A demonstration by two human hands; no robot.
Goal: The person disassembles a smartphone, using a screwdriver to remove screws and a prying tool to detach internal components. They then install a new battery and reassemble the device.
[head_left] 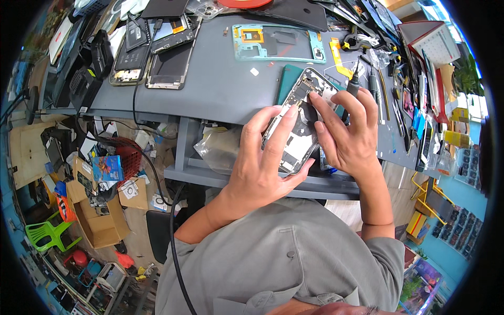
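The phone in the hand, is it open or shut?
Open: the smartphone in the left hand shows its bare circuit board and other inner parts, with no cover over them.

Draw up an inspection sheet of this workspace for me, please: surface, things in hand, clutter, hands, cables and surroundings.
Surface: grey desk, partly bare in the middle.
Things in hand: opened phone, insides exposed, overlapping a teal pad in this view.
Clutter: dark phone panel at left; light-blue frame beyond the phone; tools crowded at right.
Hands: left hand grips the phone; right hand has its index finger at the exposed parts, a dark pointed tool apparently tucked in.
Cables: black cable hangs over the desk's edge.
Surroundings: green chair and cardboard box at left.
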